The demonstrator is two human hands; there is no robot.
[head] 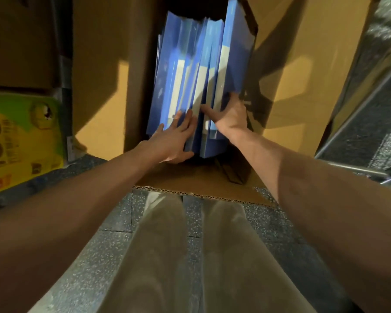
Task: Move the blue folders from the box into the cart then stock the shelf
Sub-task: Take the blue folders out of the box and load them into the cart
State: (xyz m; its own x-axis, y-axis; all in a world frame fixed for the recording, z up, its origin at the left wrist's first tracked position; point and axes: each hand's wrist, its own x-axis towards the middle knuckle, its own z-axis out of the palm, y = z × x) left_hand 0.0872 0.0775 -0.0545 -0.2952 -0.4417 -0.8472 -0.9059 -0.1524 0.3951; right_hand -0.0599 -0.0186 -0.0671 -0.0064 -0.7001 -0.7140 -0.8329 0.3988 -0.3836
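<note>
Several blue folders (pixel 196 71) with white spine labels stand upright in an open cardboard box (pixel 102 64) straight ahead. My left hand (pixel 172 141) lies on the near spines at the left of the bundle, fingers spread over them and thumb under the lower edge. My right hand (pixel 230 116) grips the right side of the bundle, with its thumb across the spines and its fingers hidden behind the outer folder. The box's front flap (pixel 203 184) lies folded down toward me on the floor.
A yellow and green carton (pixel 20 141) sits on the floor at the left. Metal bars of a cart (pixel 359 114) run along the right edge. Another cardboard flap (pixel 303 64) rises right of the folders. My legs stand on grey speckled floor (pixel 113 218) below.
</note>
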